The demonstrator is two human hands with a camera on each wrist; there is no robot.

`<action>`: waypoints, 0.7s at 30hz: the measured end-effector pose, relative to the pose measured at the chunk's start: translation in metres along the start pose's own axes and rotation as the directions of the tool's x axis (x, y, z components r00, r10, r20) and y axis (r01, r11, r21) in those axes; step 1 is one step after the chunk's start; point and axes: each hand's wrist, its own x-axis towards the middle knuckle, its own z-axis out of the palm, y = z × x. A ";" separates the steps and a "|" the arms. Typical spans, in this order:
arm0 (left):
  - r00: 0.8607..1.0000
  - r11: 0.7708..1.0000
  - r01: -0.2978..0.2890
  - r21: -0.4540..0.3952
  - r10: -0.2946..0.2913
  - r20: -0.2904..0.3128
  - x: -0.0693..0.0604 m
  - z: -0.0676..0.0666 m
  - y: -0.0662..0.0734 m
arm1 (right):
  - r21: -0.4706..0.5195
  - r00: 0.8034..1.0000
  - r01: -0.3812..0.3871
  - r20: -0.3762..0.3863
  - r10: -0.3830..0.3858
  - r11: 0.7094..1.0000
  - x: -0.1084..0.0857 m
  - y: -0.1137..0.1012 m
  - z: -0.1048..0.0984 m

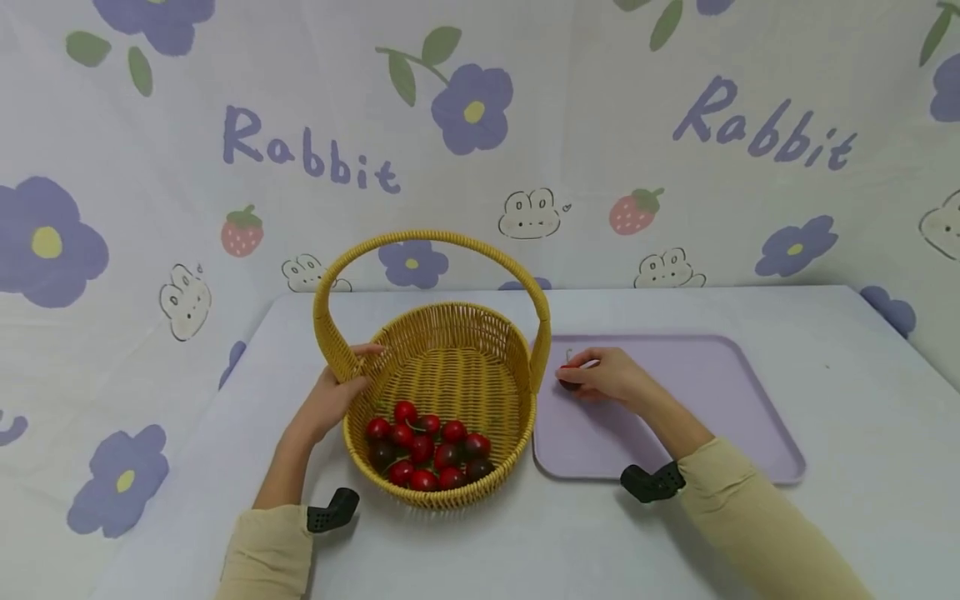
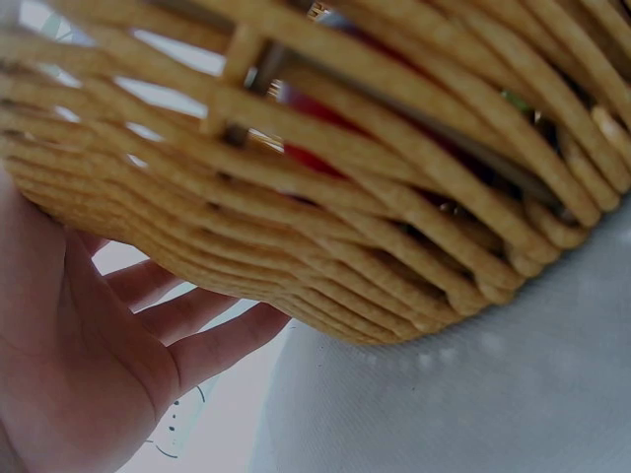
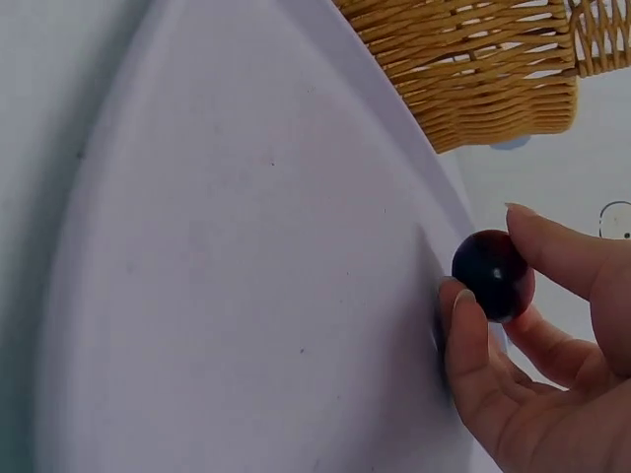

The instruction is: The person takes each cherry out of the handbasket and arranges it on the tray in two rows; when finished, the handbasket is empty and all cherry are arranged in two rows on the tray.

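Observation:
A round yellow wicker basket (image 1: 450,367) with a tall arched handle stands on the table, holding several dark red cherries (image 1: 422,450) in its near part. My left hand (image 1: 341,392) holds the basket's left side at the foot of the handle; in the left wrist view its fingers (image 2: 227,340) lie along the outside of the weave. Over the left part of a lilac tray (image 1: 690,367), my right hand (image 1: 611,375) pinches one dark cherry (image 3: 493,276) between thumb and fingers. The cherry's stem points up in the head view.
The tray lies just right of the basket, with its raised rim (image 1: 765,400) near the basket wall. White cloth covers the table (image 1: 480,550). A printed curtain (image 1: 585,125) hangs behind it. Black wrist cameras (image 1: 652,483) sit on both sleeves.

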 end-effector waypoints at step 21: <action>1.000 1.000 0.015 0.013 -0.015 -0.009 0.000 0.000 0.000 | -0.173 0.996 0.008 -0.083 -0.023 0.985 0.016 -0.013 0.016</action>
